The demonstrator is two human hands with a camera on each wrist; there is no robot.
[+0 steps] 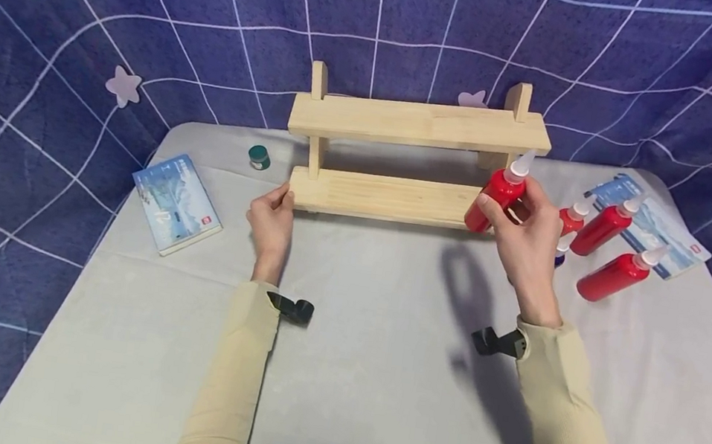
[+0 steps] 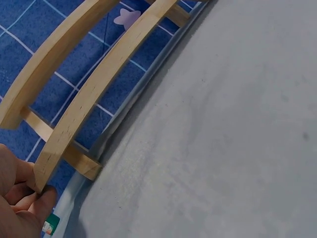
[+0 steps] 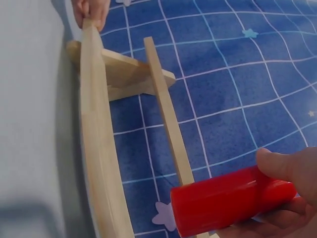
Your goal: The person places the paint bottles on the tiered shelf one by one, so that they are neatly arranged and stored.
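Observation:
A two-tier wooden shelf (image 1: 386, 197) stands at the back of the table. Its lower board's left end is pinched by my left hand (image 1: 272, 220), between thumb and fingers, as the left wrist view also shows. My right hand (image 1: 530, 234) grips a red squeeze bottle (image 1: 500, 196) with a white pointed cap, held upright in front of the lower board's right end. In the right wrist view the bottle (image 3: 223, 201) appears side-on, its base toward the shelf. Whether it touches the board I cannot tell.
Right of my right hand are several red bottles (image 1: 613, 277) and a partly hidden blue one (image 1: 560, 258), near a blue-and-white booklet (image 1: 671, 237). At the left lie a blue book (image 1: 176, 202) and a small green jar (image 1: 259, 157). A blue grid-patterned cloth (image 1: 223, 2) hangs behind.

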